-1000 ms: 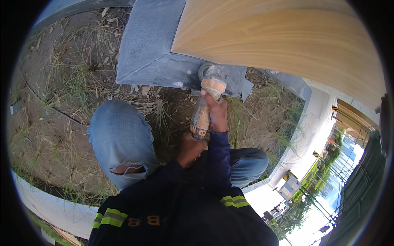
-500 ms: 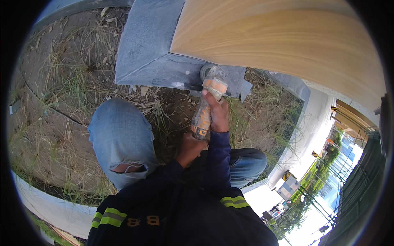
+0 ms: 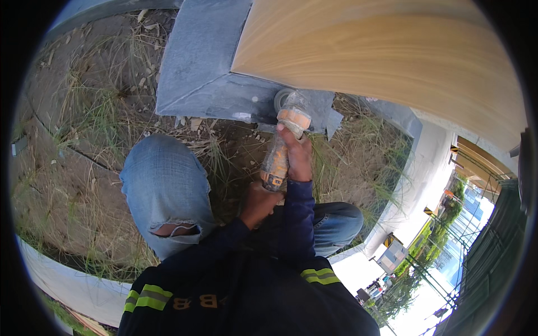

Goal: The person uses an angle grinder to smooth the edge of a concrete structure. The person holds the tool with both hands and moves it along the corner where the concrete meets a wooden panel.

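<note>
Both my hands hold a dusty orange-and-grey angle grinder (image 3: 276, 162). My right hand (image 3: 300, 154) wraps round its body just behind the head, thumb on top. At the rear end my left hand (image 3: 260, 203) is closed on the grinder, its fingertips partly hidden. A round grey disc (image 3: 283, 99) at the grinder's head lies against the grey ledge (image 3: 224, 96) at the foot of a tan wall (image 3: 358, 50). Whether the disc spins I cannot tell. Just right of the head, the ledge ends in a broken, jagged edge (image 3: 334, 123).
My bent knees in torn jeans (image 3: 162, 179) flank the tool. Dry grass and soil (image 3: 84, 185) with stone chips spread around, and a dark cable (image 3: 89, 158) runs across at the left. A white kerb (image 3: 412, 185) curves round the right side.
Almost nothing differs. The grinder and my hands keep their place against the ledge, with only a very slight shift of the view.
</note>
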Demonstrator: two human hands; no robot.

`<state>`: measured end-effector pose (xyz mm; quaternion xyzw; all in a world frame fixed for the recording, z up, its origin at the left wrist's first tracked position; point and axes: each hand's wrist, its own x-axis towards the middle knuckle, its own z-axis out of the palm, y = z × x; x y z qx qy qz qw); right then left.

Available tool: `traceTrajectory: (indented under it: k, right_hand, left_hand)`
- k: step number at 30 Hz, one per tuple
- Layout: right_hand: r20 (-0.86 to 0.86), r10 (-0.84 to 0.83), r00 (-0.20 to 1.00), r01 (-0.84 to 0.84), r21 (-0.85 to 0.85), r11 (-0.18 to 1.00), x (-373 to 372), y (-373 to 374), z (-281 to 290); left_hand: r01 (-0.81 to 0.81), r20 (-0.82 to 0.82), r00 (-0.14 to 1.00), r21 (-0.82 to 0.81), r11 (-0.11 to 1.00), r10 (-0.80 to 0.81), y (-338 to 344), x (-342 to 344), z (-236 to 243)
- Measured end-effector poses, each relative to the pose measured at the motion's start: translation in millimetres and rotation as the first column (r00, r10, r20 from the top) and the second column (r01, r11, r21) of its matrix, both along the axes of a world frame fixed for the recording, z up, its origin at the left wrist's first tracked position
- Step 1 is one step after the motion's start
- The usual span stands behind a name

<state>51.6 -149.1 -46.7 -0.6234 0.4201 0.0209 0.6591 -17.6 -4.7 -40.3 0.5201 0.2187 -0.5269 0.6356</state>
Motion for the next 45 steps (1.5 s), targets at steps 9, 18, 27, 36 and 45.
traceTrajectory:
  k: [9, 18, 27, 36, 45]
  right_hand:
    - [0.013, -0.038, 0.999, 0.038, 0.02, 0.999, -4.0, -3.8, -5.7]
    - [-0.045, -0.024, 0.999, 0.023, -0.017, 1.0, -0.7, -5.1, 0.2]
    - [-0.067, 0.029, 0.997, -0.031, -0.024, 0.999, 0.9, 2.2, -0.4]
    - [-0.012, 0.038, 0.999, -0.038, 0.0, 0.999, 6.6, 16.7, -2.3]
    - [-0.03, 0.067, 0.997, -0.068, -0.017, 0.998, 12.6, 27.6, 5.4]
  left_hand:
    - [-0.003, 0.035, 0.999, 0.0, 1.0, 0.003, -4.4, -3.8, -5.5]
    - [0.026, -0.011, 1.0, 0.0, 1.0, -0.026, -3.0, 6.5, 3.5]
    - [-0.022, 0.002, 1.0, 0.013, 1.0, 0.022, 0.1, -5.4, -5.6]
    - [-0.079, -0.021, 0.997, 0.017, 0.997, 0.079, 9.0, 2.9, 6.6]
    - [-0.093, -0.037, 0.995, 0.009, 0.996, 0.093, 15.5, -0.1, 1.7]
